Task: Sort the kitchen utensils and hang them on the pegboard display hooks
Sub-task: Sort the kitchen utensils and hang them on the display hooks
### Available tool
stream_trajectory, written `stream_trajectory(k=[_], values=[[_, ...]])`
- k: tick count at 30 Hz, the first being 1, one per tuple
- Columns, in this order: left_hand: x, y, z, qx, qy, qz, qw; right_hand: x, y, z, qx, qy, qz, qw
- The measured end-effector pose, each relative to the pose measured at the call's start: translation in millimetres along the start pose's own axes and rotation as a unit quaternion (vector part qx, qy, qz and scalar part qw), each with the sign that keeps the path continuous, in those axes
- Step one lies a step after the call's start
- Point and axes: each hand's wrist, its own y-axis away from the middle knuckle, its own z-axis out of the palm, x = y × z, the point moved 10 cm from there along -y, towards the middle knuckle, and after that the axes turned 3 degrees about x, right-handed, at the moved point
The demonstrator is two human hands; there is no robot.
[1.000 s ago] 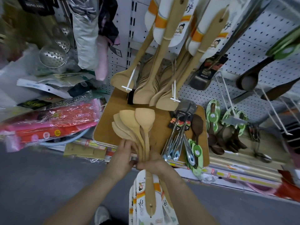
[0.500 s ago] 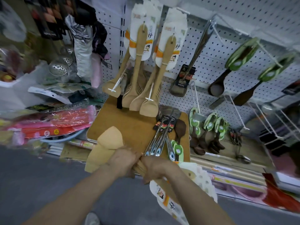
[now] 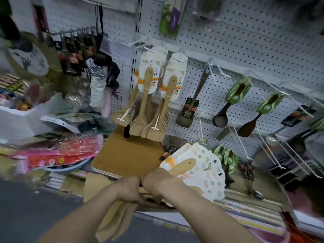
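Even, soft indoor light; heavy motion blur at the edges, wide-angle bending, centre reasonably sharp.

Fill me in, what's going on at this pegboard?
A person is stocking a shop display. The left hand and right hand both grip one bundle of wooden spatulas at the near edge of a wooden board. The blades point down-left and the paper cards fan out to the right. None of the bundle is on a hook yet. Matching hung spatulas are on the pegboard ahead, with dark ladles to their right.
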Motion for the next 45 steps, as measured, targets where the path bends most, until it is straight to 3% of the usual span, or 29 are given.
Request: stream_trajectory(k=[3,6,10,12,14,18,20,23,26,30,33,36,38,45], values=[[-2,4,-22,0.053,0.012,-0.011,0.998,0,-6,-26,0.070,0.103,0.000,0.992],[-11,7,-38,0.092,0.095,-0.028,0.991,3,-8,-65,0.190,0.161,0.001,0.968],[-23,9,-46,0.122,0.301,-0.065,0.944,26,18,-111,0.401,0.024,0.028,0.915],[-28,8,-47,0.134,0.368,-0.083,0.916,53,36,-111,0.508,-0.106,0.095,0.849],[-24,7,-49,0.147,0.403,-0.080,0.900,70,49,-97,0.562,-0.231,0.166,0.777],[-20,3,-35,0.152,0.443,-0.078,0.880,76,67,-75,0.626,-0.323,0.255,0.662],[-23,1,-22,0.154,0.473,-0.085,0.863,88,75,-57,0.632,-0.417,0.293,0.584],[-22,5,-10,0.166,0.490,-0.081,0.852,106,61,-27,0.554,-0.587,0.309,0.503],[-9,11,-8,0.168,0.492,-0.054,0.852,102,37,-12,0.444,-0.731,0.259,0.449],[10,24,-23,0.149,0.548,0.009,0.823,97,23,-8,0.402,-0.824,0.159,0.366],[24,32,-39,0.124,0.614,0.063,0.777,93,21,-17,0.392,-0.836,0.112,0.367],[22,33,-43,0.121,0.705,0.039,0.697,89,17,-34,0.383,-0.838,0.079,0.382],[19,34,-49,0.128,0.737,0.027,0.664,87,18,-47,0.387,-0.828,0.068,0.399],[7,43,-80,0.168,0.742,0.048,0.647,88,29,-72,0.427,-0.783,0.082,0.445]])
